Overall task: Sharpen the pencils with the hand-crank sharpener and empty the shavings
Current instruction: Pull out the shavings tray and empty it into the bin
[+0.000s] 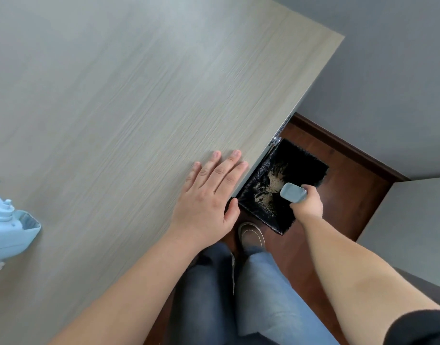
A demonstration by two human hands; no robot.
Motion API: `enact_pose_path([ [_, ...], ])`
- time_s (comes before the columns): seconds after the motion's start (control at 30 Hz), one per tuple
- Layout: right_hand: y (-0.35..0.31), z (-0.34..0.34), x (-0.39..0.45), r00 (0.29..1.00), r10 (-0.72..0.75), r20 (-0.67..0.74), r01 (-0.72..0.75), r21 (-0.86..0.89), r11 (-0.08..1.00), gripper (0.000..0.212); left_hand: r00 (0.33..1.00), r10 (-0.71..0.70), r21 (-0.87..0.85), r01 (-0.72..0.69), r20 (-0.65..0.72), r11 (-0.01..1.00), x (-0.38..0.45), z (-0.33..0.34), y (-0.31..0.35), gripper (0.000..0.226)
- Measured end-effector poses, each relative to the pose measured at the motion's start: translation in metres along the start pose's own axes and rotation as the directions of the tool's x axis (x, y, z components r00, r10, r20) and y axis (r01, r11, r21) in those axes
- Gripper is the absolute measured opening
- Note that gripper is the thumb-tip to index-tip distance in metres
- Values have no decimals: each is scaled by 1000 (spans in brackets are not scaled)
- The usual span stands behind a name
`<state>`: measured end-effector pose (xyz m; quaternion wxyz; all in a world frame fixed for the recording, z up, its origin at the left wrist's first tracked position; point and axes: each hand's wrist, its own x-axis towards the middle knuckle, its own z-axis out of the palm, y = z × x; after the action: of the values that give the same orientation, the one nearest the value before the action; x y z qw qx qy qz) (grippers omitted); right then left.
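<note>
My right hand (308,204) grips the small light-blue shavings drawer (292,192), tipped over a black-lined waste bin (303,168) on the floor beside the table. Pale shavings (272,184) lie scattered on the bin liner. My left hand (209,192) rests flat, fingers spread, on the table top near its right edge, holding nothing. The light-blue hand-crank sharpener (9,230) sits at the left edge of the view, its drawer slot open and empty. No pencils are in view.
The pale wood-grain table (114,108) fills most of the view. Below are my jeans-clad legs and a brown shoe (251,236) on a dark wood floor (358,185). Grey walls with a dark skirting board stand to the right.
</note>
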<state>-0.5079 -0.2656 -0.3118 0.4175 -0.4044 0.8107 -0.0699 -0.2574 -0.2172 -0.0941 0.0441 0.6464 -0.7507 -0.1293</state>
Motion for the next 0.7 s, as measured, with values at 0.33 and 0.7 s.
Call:
enact_pose_path([
  [0.33,-43,-120,-106,988,-145,-56,155,284,946,68,996,-57,-357,78,69,931,-9,-32,-5,58],
  [0.7,-237,-110,-204,697,-685,211,620,301,724,66,791,-535,-342,435,-296,833,-110,-122,-107,42],
])
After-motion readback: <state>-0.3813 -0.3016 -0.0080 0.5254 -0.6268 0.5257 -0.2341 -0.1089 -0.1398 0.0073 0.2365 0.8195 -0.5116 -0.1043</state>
